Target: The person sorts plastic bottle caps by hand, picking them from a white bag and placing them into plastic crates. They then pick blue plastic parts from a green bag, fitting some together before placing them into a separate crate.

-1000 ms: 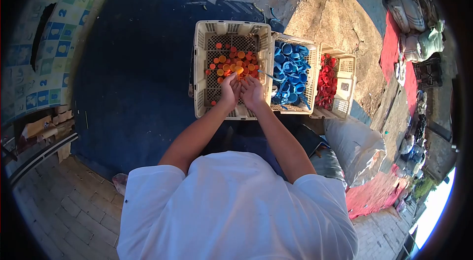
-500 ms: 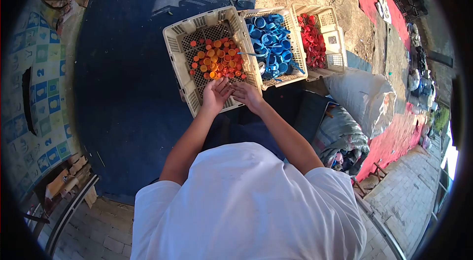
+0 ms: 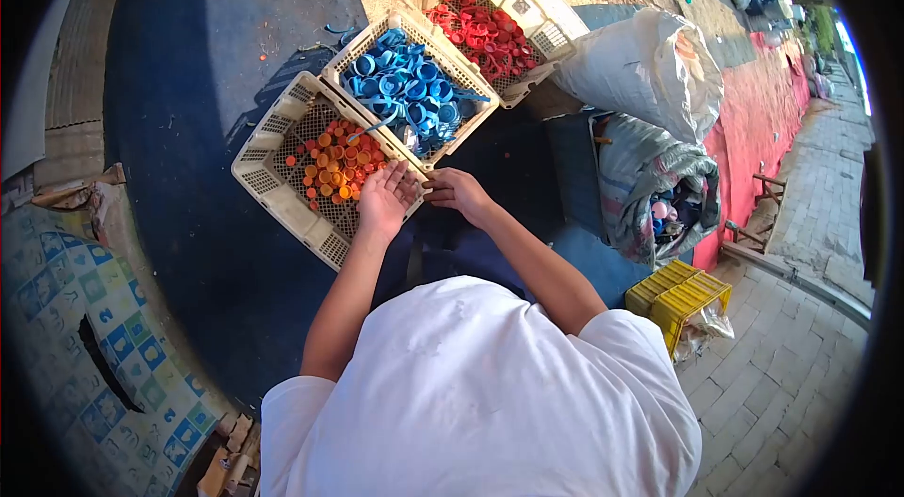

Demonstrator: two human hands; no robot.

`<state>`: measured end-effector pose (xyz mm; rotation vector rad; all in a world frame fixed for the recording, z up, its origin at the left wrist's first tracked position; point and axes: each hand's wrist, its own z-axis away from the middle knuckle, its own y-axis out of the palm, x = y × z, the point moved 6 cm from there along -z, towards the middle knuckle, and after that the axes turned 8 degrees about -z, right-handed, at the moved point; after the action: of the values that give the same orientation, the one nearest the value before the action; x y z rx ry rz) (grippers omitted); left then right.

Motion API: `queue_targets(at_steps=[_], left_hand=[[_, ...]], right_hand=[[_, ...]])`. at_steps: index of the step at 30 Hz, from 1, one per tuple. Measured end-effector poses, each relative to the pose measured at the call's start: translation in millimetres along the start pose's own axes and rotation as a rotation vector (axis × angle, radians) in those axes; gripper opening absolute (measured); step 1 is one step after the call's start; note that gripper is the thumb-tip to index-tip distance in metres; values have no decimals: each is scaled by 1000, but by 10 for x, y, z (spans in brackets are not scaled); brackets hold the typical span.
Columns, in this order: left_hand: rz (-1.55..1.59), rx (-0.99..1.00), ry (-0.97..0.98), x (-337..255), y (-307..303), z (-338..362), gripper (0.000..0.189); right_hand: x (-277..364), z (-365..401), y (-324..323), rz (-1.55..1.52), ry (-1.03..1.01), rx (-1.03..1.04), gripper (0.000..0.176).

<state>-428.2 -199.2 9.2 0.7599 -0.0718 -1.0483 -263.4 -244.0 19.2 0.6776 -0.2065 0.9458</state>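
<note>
A cream plastic crate [image 3: 279, 205] holds orange and red bottle caps [image 3: 341, 163]. My left hand [image 3: 384, 200] is palm up over its near right corner, fingers spread and nothing seen in them. Beside it, my right hand [image 3: 461, 194] has its fingers stretched toward the left, fingertips right at the crate's corner rim. Adjoining this crate is a second cream crate [image 3: 461, 128], filled with blue caps and loops [image 3: 414, 83]. Farther back stands a third cream crate [image 3: 556, 50] with red caps and strips [image 3: 483, 38].
To the right lie a white sack [image 3: 626, 69] and an open woven sack [image 3: 650, 168] with mixed plastic inside. A yellow crate [image 3: 659, 295] stands on the paving below them. Blue sheeting [image 3: 188, 243] covers the ground; a patterned mat [image 3: 94, 337] is at left.
The view has turned right, so the crates appear farther left and tilted, and the yellow crate has come into sight. My right hand has moved to the crate's corner; my hands are slightly farther apart.
</note>
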Motion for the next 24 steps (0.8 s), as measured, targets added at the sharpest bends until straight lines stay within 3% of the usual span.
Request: queue_targets(at_steps=[7,11,18,20,24], left_hand=[[-206,142,-111,613,1422,-274,34],[-314,196,-172,1071,2008,-432,28],[-273,211,-449,2119,2540,-729,24],[-460,145,-502,2339,2616,-773,24],[-722,117,-575,2560,2768,-942,25]], right_hand=[[706,651,-1046,-151,-307,-156,28],[727,1081,-1990,-297,-379,-277,29],[404,1916,-3604,-461,-534,-608,28],[169,2054,-4013,-512,-570,-743,27],[-468,2182,-4593,-471,-442,-1004,28]])
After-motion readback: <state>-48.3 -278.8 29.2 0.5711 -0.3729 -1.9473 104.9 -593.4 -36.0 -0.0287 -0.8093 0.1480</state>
